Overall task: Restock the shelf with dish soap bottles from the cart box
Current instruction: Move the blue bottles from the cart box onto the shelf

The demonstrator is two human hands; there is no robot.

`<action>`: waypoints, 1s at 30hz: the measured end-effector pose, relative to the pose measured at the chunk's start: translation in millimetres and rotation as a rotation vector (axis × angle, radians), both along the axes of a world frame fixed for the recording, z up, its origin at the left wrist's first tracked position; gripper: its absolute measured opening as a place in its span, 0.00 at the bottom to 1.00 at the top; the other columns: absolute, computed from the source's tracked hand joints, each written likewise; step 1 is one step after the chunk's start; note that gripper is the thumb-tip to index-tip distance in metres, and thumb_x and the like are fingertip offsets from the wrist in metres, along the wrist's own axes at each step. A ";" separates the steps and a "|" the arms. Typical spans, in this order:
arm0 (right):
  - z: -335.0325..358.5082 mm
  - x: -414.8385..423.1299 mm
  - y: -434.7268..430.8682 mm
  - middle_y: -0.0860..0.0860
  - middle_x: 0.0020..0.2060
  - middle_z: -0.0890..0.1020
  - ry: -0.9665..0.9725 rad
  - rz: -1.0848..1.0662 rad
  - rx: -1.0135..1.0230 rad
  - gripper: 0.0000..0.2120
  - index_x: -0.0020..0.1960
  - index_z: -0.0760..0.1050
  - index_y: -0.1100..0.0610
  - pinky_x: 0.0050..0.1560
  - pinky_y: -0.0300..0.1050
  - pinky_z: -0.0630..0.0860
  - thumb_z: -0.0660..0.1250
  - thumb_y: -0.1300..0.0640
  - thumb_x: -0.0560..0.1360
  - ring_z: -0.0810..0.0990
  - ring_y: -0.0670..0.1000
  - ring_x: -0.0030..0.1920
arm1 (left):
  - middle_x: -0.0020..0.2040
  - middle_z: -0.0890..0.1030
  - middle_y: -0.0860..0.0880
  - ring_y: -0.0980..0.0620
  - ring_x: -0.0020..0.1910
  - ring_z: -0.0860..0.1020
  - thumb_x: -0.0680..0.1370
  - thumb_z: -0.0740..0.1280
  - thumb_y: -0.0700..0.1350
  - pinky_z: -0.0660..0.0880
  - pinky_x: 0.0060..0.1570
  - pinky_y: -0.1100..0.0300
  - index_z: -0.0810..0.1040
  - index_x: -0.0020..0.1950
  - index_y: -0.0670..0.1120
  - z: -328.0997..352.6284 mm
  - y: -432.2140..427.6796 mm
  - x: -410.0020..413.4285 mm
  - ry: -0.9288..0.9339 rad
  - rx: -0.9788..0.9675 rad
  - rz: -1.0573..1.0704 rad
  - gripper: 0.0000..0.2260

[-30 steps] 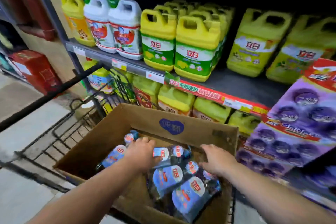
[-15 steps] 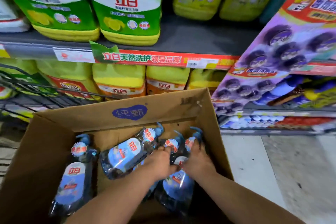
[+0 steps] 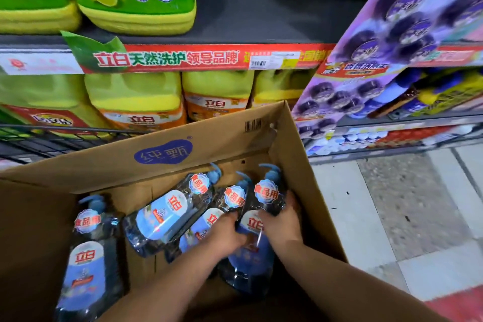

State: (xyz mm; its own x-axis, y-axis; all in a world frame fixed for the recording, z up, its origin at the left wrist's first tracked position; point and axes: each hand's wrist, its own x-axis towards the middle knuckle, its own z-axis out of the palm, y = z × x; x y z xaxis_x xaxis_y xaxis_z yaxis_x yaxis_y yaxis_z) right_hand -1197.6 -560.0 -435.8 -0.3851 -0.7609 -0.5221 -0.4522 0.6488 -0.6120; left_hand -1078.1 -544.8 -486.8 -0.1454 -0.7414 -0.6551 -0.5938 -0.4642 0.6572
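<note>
Since a moment ago both hands have closed in: left hand (image 3: 228,230) and right hand (image 3: 282,219) now clasp, apparently together, the rightmost bottle (image 3: 254,243) in the box (image 3: 209,144), readying a lift.

Light is even and fairly bright, falling from overhead; the cardboard box (image 3: 292,154) keeps its deepest shadow in the near right corner, beneath the forearms; small glare spots sit on the bottle wrap inside it; above the box, the yellow jugs (image 3: 136,97) smear with motion blur; right of it, the purple display (image 3: 407,21) looks soft, and shelf lines bow toward the frame edges.
</note>
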 end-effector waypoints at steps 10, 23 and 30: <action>-14.9 7.9 8.2 0.62 0.56 0.80 -0.436 -0.163 0.304 0.18 0.62 0.75 0.68 0.33 0.31 0.75 0.69 0.68 0.73 0.78 0.53 0.47 | 0.62 0.74 0.45 0.48 0.61 0.74 0.69 0.72 0.56 0.72 0.58 0.59 0.73 0.66 0.50 -13.9 10.4 26.9 -0.131 0.002 -0.057 0.28; -10.4 22.4 14.9 0.60 0.51 0.84 -0.612 -0.046 0.145 0.20 0.57 0.78 0.65 0.43 0.41 0.81 0.73 0.73 0.66 0.84 0.53 0.44 | 0.50 0.76 0.54 0.57 0.48 0.76 0.69 0.75 0.49 0.75 0.46 0.64 0.68 0.59 0.49 -8.5 26.4 50.0 0.159 0.111 0.229 0.24; 25.2 29.9 11.2 0.54 0.48 0.85 -0.611 0.090 0.081 0.21 0.53 0.78 0.56 0.47 0.46 0.82 0.77 0.68 0.63 0.85 0.51 0.46 | 0.56 0.79 0.44 0.45 0.57 0.79 0.71 0.73 0.40 0.77 0.58 0.49 0.68 0.62 0.49 32.3 23.5 62.5 0.432 0.177 0.462 0.23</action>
